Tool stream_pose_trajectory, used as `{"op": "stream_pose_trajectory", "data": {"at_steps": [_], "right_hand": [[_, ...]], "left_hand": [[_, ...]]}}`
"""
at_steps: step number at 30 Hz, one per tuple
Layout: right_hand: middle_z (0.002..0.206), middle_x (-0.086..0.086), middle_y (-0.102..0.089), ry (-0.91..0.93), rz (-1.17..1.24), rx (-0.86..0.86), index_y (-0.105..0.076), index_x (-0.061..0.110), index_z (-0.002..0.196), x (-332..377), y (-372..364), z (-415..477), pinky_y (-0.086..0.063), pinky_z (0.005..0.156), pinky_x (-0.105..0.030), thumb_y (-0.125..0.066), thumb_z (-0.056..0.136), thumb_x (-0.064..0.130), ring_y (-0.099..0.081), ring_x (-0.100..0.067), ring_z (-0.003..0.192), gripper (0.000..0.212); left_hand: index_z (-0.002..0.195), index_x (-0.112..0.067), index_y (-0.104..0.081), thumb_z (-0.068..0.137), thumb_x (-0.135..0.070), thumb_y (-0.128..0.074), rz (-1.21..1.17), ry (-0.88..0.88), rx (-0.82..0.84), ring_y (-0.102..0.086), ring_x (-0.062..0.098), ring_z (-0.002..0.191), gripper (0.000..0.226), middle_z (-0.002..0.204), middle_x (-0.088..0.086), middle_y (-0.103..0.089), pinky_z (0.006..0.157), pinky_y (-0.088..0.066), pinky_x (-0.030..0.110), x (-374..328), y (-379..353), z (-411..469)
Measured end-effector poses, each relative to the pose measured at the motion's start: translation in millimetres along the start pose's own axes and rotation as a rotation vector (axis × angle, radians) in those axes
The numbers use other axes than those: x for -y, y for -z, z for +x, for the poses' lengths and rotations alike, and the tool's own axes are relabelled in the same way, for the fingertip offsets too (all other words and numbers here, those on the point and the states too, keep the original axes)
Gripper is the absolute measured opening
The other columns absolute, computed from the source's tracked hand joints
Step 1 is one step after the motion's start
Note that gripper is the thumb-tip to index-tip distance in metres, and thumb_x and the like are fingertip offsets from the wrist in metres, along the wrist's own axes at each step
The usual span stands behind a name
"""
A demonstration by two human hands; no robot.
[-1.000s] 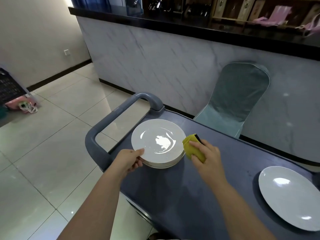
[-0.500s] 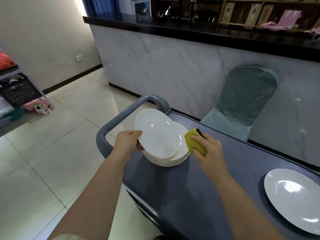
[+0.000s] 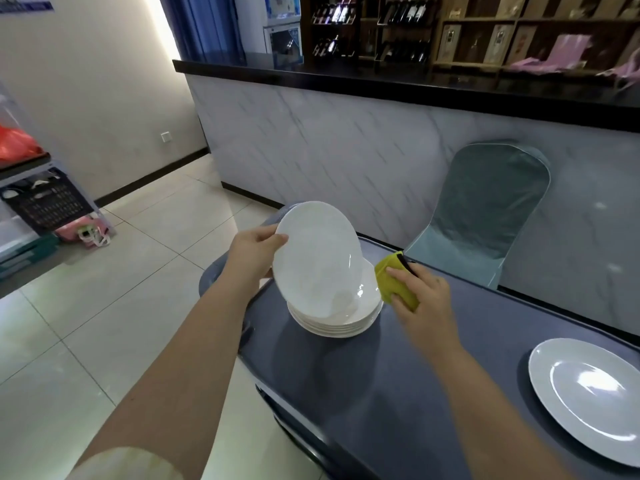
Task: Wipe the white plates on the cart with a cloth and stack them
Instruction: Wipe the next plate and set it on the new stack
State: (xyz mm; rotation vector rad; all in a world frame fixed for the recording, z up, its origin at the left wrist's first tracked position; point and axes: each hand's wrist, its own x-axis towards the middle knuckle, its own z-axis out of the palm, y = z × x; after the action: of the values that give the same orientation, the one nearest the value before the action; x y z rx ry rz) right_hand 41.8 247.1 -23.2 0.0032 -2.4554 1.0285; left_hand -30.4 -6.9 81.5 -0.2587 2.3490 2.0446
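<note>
At frame centre, left hand (image 3: 254, 252) pinches the tilted white plate (image 3: 317, 259) by its rim above the plate stack (image 3: 337, 315) on the cart (image 3: 398, 393), right hand (image 3: 420, 299) clutching the yellow cloth (image 3: 394, 282); risk: the one-edge pinch slips and the plate strikes the stack.

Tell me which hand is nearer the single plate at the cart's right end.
Right. The right hand, gripping the yellow cloth, is between the stack and the single plate; the left hand is beyond the stack, holding a tilted plate.
</note>
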Motion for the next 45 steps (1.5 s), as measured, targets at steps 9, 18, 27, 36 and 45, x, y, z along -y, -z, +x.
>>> {"op": "stream_pose_trajectory", "data": {"at_steps": [9, 18, 27, 36, 45], "right_hand": [[0.135, 0.006, -0.046, -0.087, 0.232, -0.203, -0.053, 0.043, 0.129, 9.4, 53.3, -19.6, -0.033, 0.104, -0.022, -0.063, 0.083, 0.025, -0.044, -0.017, 0.124, 0.051], [0.153, 0.014, -0.028, 0.021, -0.010, 0.155, -0.046, 0.042, 0.138, -6.2, 32.1, -80.4, -0.032, 0.110, -0.031, -0.061, 0.082, 0.041, -0.032, -0.013, 0.136, 0.058], [0.155, 0.008, -0.028, -0.198, -0.064, -0.166, -0.048, 0.040, 0.136, -65.5, 100.7, -59.7, -0.030, 0.113, -0.035, -0.063, 0.084, 0.028, -0.035, -0.012, 0.136, 0.056], [0.154, -0.005, -0.032, 0.039, -0.104, 0.044, -0.057, 0.020, 0.133, -92.5, 127.8, -146.7, -0.037, 0.110, -0.048, -0.072, 0.082, 0.010, -0.036, -0.021, 0.140, 0.054], [0.157, -0.005, -0.027, 0.032, -0.040, -0.041, -0.051, 0.019, 0.139, -66.6, 113.7, -111.7, -0.023, 0.118, -0.033, -0.061, 0.088, 0.023, -0.026, -0.019, 0.145, 0.052]], "left_hand": [[0.123, -0.009, -0.059, 0.092, -0.003, -0.054, -0.629, 0.420, 0.255, -0.065, 0.028, 0.104, 0.032, 0.118, 0.013, -0.068, 0.074, -0.060, 0.038, 75.2, -17.8, -50.2], [0.133, -0.020, -0.054, 0.075, 0.004, -0.058, -0.677, 0.416, 0.583, -0.061, 0.030, 0.108, 0.062, 0.128, 0.016, -0.060, 0.081, -0.056, 0.044, 105.5, -109.7, -89.2], [0.118, -0.023, -0.065, 0.064, 0.005, -0.060, -0.475, 0.427, 0.780, -0.064, 0.025, 0.096, 0.061, 0.109, 0.007, -0.068, 0.076, -0.057, 0.043, 106.5, -162.4, -119.5], [0.115, -0.024, -0.066, 0.063, 0.008, -0.057, -0.507, 0.334, 0.819, -0.066, 0.019, 0.089, 0.062, 0.106, 0.004, -0.070, 0.070, -0.058, 0.037, 93.7, -179.0, -119.8], [0.119, -0.025, -0.065, 0.067, 0.006, -0.058, -0.452, 0.244, 0.894, -0.066, 0.019, 0.091, 0.061, 0.109, 0.005, -0.069, 0.072, -0.057, 0.040, 86.5, -195.9, -136.0]]}}
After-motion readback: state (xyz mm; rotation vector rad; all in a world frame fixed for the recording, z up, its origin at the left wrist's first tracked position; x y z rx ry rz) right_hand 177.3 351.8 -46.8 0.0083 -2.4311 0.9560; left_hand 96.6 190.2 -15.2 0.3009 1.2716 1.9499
